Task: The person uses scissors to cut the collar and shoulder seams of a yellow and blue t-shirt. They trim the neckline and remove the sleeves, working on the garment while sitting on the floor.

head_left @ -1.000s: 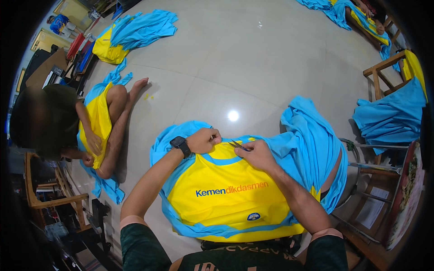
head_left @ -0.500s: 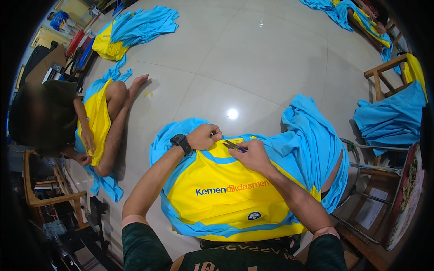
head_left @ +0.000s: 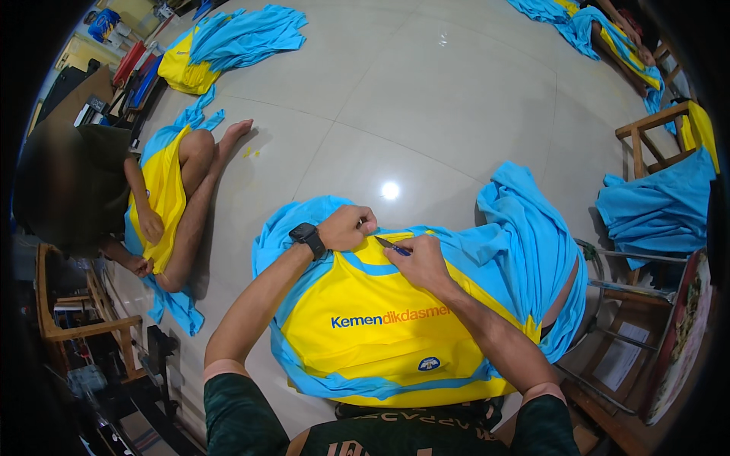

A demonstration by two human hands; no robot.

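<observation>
Pale glossy floor tiles (head_left: 456, 99) fill the room, with a bright lamp reflection just beyond the hands. Spread on the floor and over the person's lap lies a yellow shirt with light blue trim (head_left: 380, 334), its printed front facing up and its collar end at the hands.

Left hand (head_left: 346, 228), a dark smartwatch (head_left: 308, 237) on its wrist, is closed in a fist, pinching the blue edge of the shirt near the collar. Right hand (head_left: 418, 262) sits just beside it, almost touching, fingers curled shut around a small blue-handled tool (head_left: 391, 245) whose thin tip points toward the left hand's knuckles and rests at the shirt's seam. What kind of blade the tool has is too small to tell.

To the right of the right hand, a heap of blue cloth (head_left: 525, 243) is draped over what seems to be the person's knee. Further right, a wooden chair (head_left: 650, 137) carries another blue bundle (head_left: 658, 209). Well to the left of the left hand, another person (head_left: 182, 197) sits on the floor with bare legs outstretched, a similar yellow and blue shirt across the lap. Far beyond the hands, to the upper left, a pile of blue and yellow shirts (head_left: 228, 42) lies on the tiles.
</observation>
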